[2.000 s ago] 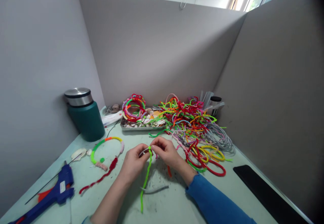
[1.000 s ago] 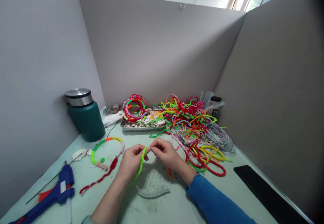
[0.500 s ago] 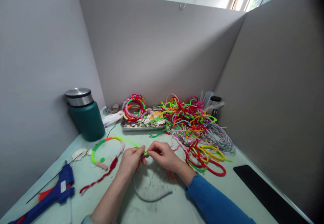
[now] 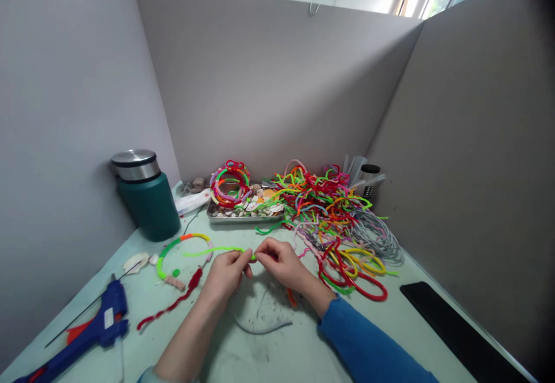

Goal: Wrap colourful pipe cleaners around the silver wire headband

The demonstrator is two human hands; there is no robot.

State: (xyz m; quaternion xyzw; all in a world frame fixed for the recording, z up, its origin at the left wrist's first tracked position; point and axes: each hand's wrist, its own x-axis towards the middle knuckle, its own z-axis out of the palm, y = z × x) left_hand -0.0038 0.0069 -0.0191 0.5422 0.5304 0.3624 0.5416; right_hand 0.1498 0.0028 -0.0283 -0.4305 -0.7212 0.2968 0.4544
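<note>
Both hands meet at the middle of the table over a bright green pipe cleaner (image 4: 212, 251). My left hand (image 4: 228, 273) pinches it, and its loose end reaches out to the left. The fingertips of my right hand (image 4: 280, 261) are closed on the green stretch just right of my left thumb. Below the hands hangs a grey cord (image 4: 265, 330), curved, its upper part hidden behind my left hand. Left of my hands lies a ring wrapped in several colours (image 4: 162, 259), with a red pipe cleaner (image 4: 184, 295) twisted around its thin end.
A blue glue gun (image 4: 106, 319) and a green bottle (image 4: 150, 204) are at left. Behind stands a metal tray (image 4: 245, 219) of shells with wrapped rings (image 4: 229, 183). A pipe cleaner heap (image 4: 321, 198), grey cord coil (image 4: 381, 238) and black strip (image 4: 455, 325) are at right.
The green pipe cleaner's loose end has swung lower and to the left. Both hands have shifted up slightly, and the hanging grey cord has risen and turned a little.
</note>
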